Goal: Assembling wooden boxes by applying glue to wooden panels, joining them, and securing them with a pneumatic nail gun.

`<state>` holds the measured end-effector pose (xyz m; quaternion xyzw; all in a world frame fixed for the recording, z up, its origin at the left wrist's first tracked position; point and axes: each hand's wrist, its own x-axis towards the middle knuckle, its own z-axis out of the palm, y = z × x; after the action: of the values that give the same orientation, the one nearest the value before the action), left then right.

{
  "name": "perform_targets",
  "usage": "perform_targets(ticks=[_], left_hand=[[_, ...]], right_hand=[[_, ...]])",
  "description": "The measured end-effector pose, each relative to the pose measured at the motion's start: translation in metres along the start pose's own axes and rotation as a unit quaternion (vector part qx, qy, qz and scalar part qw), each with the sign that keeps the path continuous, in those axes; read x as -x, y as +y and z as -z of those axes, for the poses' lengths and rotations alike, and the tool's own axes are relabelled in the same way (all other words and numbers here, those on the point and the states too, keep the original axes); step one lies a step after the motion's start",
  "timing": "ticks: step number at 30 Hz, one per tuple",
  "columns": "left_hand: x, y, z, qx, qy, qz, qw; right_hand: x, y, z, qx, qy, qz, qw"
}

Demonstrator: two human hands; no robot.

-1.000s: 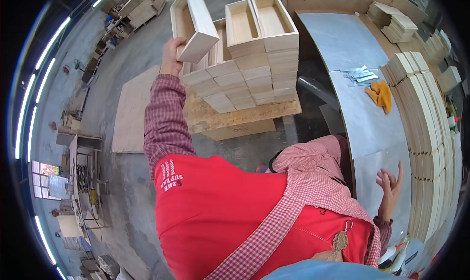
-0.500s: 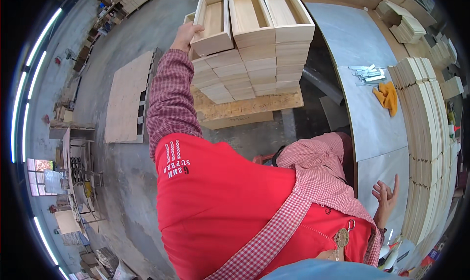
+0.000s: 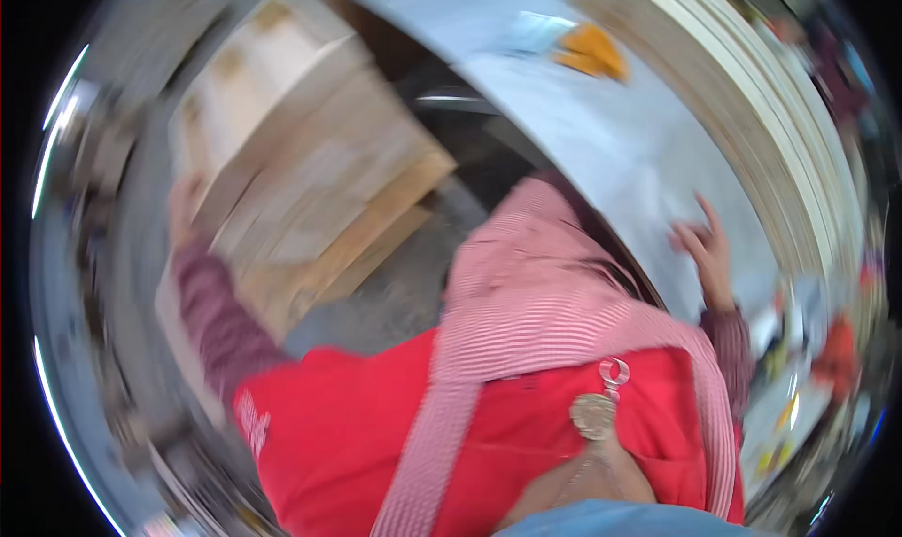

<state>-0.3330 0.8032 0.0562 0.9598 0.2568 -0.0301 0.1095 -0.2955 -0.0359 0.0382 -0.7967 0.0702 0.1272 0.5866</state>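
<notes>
My left hand point(image 3: 185, 203), smeared by motion, is against the near left corner of a stack of pale wooden boxes point(image 3: 310, 185). Whether its fingers grip the top box cannot be made out. The stack, its open-topped boxes point(image 3: 230, 67) uppermost, stands on a thick wooden board point(image 3: 385, 199). My right hand point(image 3: 711, 260) holds nothing; its fingers are apart, the index finger stretched out, above the grey-white tabletop point(image 3: 611, 152).
On the tabletop lie an orange cloth point(image 3: 592, 53) and, beside it, a blurred pile of pale strips point(image 3: 536, 31). Long stacked wooden boards point(image 3: 752, 95) line the far right side. Blurred bottles and a red-orange item point(image 3: 834, 354) stand near my right arm.
The view has swung to the right, so the box stack now appears further left and the picture is blurred. My left hand stays by the same stack; my right hand remains over the tabletop.
</notes>
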Motion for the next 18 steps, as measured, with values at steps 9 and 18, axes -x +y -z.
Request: perform_targets(ticks=[9,18], left_hand=[[0.015,0.046,0.02,0.439,0.066,0.13,0.887],[0.039,0.059,0.065,0.469,0.279,0.095,0.832]], right_hand=[[-0.024,0.028,0.026,0.053,0.094,0.037,0.994],[-0.192,-0.024,-0.043,0.426,0.179,0.238,0.854]])
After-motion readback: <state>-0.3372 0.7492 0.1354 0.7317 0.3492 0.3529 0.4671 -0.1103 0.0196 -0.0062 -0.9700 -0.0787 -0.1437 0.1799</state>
